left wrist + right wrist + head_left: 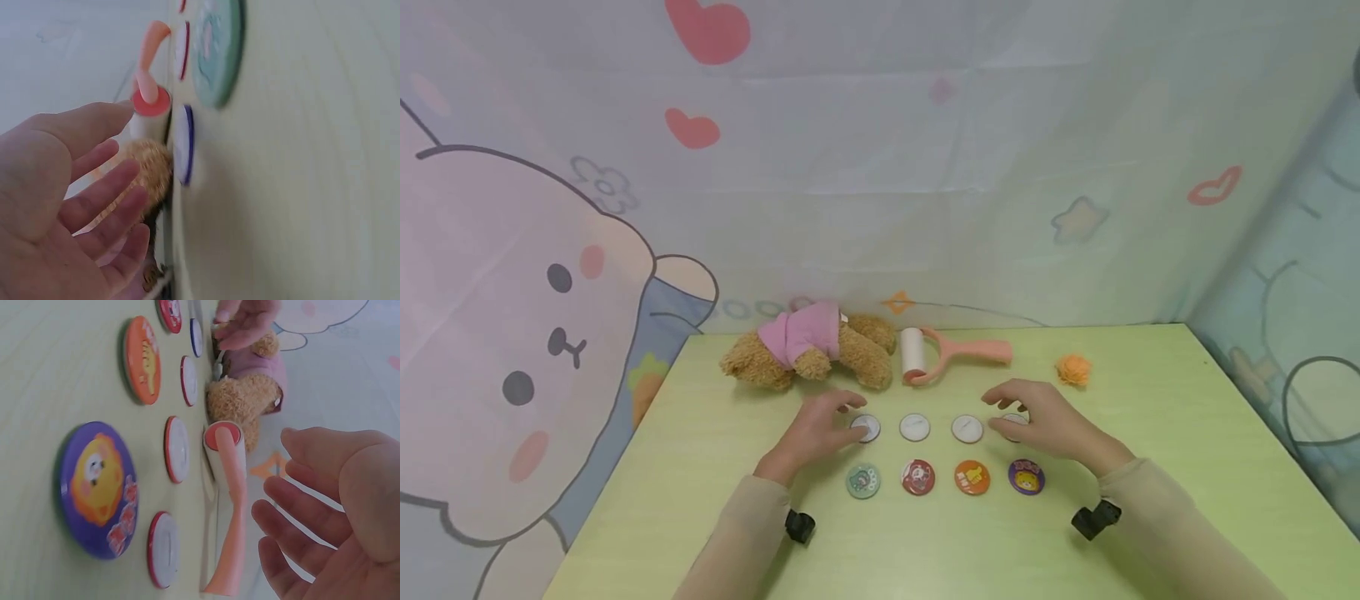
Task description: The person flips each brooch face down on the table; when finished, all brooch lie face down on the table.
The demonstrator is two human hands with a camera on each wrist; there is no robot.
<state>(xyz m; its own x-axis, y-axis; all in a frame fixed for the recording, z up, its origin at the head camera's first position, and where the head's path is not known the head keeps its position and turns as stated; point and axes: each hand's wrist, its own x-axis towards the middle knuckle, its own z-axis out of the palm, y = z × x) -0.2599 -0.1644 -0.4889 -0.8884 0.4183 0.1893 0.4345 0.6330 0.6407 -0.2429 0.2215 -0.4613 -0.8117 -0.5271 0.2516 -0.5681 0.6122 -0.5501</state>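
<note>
Two rows of round pin badges lie on the table. In the front row a green badge (863,481), a red badge (918,477), an orange badge (972,477) and a purple bear badge (1026,477) show their printed faces. The back row shows white undersides. My left hand (822,429) hovers beside the leftmost white-backed badge (183,145), fingers loosely bent and holding nothing. Over the rightmost white-backed badge (164,550) hangs my right hand (1037,419), partly covering it in the head view; its fingers are relaxed, with nothing between them.
Behind the badges a brown teddy bear (868,350) in a pink shirt lies on its side. A lint roller (913,354) with a coral handle rests beside it. An orange flower-like ball (1073,369) sits at the back right. A printed cloth (880,208) hangs behind the table.
</note>
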